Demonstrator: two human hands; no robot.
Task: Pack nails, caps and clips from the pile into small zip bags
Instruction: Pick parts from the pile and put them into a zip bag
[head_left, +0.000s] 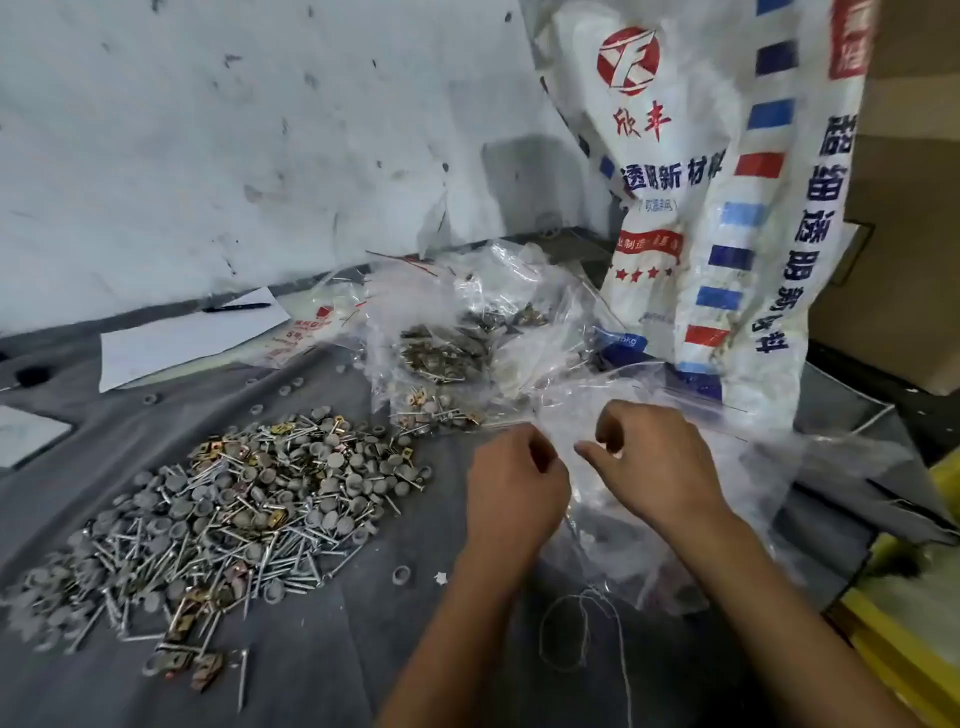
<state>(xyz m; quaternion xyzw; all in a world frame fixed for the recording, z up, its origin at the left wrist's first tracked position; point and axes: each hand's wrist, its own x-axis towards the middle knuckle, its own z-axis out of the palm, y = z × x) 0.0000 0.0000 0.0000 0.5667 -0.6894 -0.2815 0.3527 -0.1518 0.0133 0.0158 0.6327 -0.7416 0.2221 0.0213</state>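
Both hands work at the clear bag now: left hand (511, 483) and right hand (649, 457) sit close together at about four o'clock of the view, fingers curled, each seeming to pinch the film of a zip bag (597, 525) between them. The plastic is so clear that I cannot tell exactly where its mouth lies, nor which way it opens.

Biggest thing on the mat: the pile (228, 519), out at eight o'clock from the hands, well apart from them. Its long axis runs from seven o'clock up to one o'clock. Filled bags (441, 358) lie heaped at twelve o'clock from the pile, near the printed sack (727, 218).

Down to the small stuff: nails (291, 564) point every way, no common heading; caps (337, 460) cluster at the far end; brass clips (208, 449) are scattered through.

Risks, as I judge them: a slack mouth could let parts spill onto the mat; nail points could pierce the thin film; loose thread (582, 623) at six o'clock could snag a wrist.
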